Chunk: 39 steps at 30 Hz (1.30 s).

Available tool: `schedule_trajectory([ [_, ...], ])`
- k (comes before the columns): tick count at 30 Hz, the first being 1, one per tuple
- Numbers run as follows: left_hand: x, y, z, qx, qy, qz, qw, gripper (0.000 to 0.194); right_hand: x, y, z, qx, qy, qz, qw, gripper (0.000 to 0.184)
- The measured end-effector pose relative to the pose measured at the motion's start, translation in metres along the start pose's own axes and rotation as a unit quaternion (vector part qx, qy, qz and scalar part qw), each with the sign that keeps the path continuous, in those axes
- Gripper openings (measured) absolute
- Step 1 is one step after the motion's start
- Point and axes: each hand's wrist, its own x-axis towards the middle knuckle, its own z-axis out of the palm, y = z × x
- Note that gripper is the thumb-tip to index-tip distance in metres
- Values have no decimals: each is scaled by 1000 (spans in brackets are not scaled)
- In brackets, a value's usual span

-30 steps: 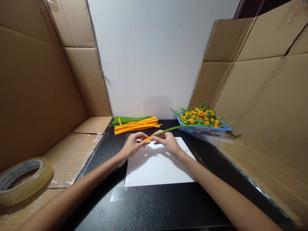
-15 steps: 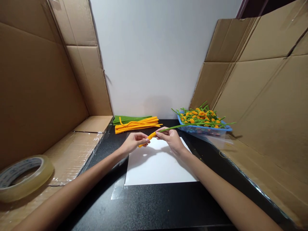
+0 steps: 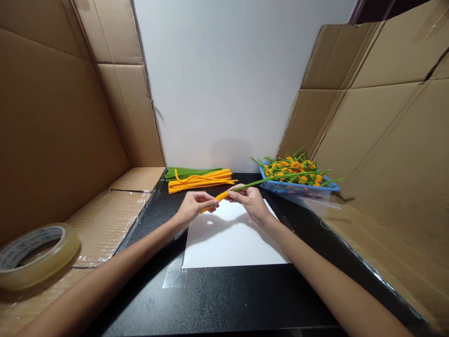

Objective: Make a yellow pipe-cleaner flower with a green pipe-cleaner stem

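Between my hands is an orange pipe cleaner [image 3: 222,196] coiled around a green pipe cleaner [image 3: 277,177]. My left hand [image 3: 198,206] pinches the left end of the orange coil between thumb and fingers, and a short orange tail sticks out below them. With thumb and index finger, my right hand [image 3: 249,201] grips the green pipe cleaner at the coil's right end. The green length slants up to the right, passing in front of the basket. Both hands are above a white sheet of paper [image 3: 231,245].
A bundle of orange pipe cleaners [image 3: 199,180] and a green bundle [image 3: 196,172] lie at the back. A blue basket [image 3: 298,188] holds several orange-and-green pieces at the back right. A tape roll [image 3: 38,255] rests on cardboard at left. Cardboard walls [image 3: 386,121] flank the black table [image 3: 210,299].
The free end of the green pipe cleaner has swung slightly upward and left over the basket. Both hands keep their grip in nearly the same place. The camera view has shifted a little.
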Motion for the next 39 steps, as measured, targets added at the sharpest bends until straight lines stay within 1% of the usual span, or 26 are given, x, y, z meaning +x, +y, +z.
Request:
schedule_trajectory([
  [5,2,-4,-3,18,-3,25,1000,37,-1,-2,0,-2,-2,-1,1000,32],
  [9,4,-8,-6,32,-2,33,999,41,-1,-3,0,-9,2,-1,1000,31],
  [11,4,-8,-7,48,-10,35,998,43,-1,-3,0,-12,4,-2,1000,31],
  [14,2,-6,-5,93,-34,51,994,53,-1,-3,1,-16,-1,-5,1000,31],
  [15,1,-5,-3,109,-44,60,991,52,-1,-3,1,-18,-5,-6,1000,30],
  [17,-1,-4,-1,136,-60,79,986,42,-2,-3,2,-22,-14,-7,1000,29],
  [18,-1,-4,0,149,-62,86,983,36,-2,-3,2,-23,-16,-7,1000,29],
  [20,-3,-4,1,171,-51,94,979,31,-2,-3,2,-26,-19,-8,999,30],
  [24,-4,-4,0,190,-25,96,977,31,-2,-3,3,-34,-23,-7,999,32],
  [29,-5,-3,-2,226,-15,105,968,28,-3,-2,3,-40,-39,11,998,33],
  [33,-6,-2,0,248,-27,115,961,27,-3,1,2,-32,-51,28,998,30],
  [36,-7,-2,4,228,-49,115,966,33,-3,3,1,-38,-67,33,996,30],
  [39,-8,-3,9,205,-40,104,972,36,-3,3,1,-58,-94,41,993,32],
])
